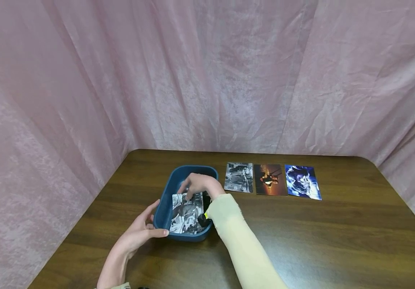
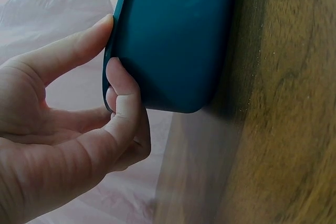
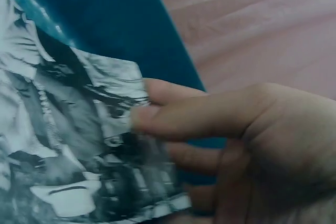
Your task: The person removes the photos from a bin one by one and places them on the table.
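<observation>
A dark blue plastic bin [image 1: 162,214] stands on the left part of the table. My left hand [image 1: 138,230] grips its near left corner, with the thumb on the rim and fingers curled against the outer wall [image 2: 173,40] in the left wrist view. Inside the bin, a black-and-white picture card [image 1: 185,216] faces up. My right hand [image 1: 201,184] reaches in from the right and pinches the card's edge between thumb and fingers. In the right wrist view the card [image 3: 63,108] shows a figure in a coat and a white hat shape.
Right of the bin, three picture cards lie in a row: a black-and-white one [image 1: 239,177], an orange-brown one [image 1: 270,180] and a blue one [image 1: 303,182]. Pink curtains [image 1: 229,80] hang behind and beside the wooden table [image 1: 323,241].
</observation>
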Tool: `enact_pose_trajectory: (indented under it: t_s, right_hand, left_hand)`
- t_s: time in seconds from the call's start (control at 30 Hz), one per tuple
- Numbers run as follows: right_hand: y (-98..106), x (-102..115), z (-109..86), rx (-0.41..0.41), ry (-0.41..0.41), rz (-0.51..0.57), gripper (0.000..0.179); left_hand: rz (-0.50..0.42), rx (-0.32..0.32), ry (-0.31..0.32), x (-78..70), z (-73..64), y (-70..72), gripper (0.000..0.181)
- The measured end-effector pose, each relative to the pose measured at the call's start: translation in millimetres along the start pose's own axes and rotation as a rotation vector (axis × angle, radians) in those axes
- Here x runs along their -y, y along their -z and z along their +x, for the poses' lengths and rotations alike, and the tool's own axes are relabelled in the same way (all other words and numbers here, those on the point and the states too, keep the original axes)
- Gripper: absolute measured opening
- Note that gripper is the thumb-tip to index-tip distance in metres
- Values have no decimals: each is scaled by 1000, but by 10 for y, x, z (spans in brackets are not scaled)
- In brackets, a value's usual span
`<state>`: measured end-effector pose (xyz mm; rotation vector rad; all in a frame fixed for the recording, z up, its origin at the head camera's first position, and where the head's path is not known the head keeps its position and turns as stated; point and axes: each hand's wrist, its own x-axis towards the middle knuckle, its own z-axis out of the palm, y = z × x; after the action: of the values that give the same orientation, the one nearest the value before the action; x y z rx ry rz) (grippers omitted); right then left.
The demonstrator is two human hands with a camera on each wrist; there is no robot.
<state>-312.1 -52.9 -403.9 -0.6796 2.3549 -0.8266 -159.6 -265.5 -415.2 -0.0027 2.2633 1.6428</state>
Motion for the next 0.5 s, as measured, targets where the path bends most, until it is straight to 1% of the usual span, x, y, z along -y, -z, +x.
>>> enact_pose_trajectory:
  t_s: [0.1,0.17,0.23,0.33,0.5]
  right_hand:
    - [33,15,-49,92,-53,46,52]
    - [59,27,-67,140,-80,37,62]
    - [78,33,-77,162,-91,24,68]
    - [111,46,-103,155,-69,-3,69]
    - [225,68,-195,82,-27,95,53]
  left_hand:
    - [-2,0,-3,-5,-1,-5,100]
    - [1,-5,-5,-11,0,-5,100]
    - [10,-9,-9,-19,-1,-6,100]
    - [17,-12,-12,-25,-9,-10,100]
    - [24,-19,-3,-11,-19,-5,100]
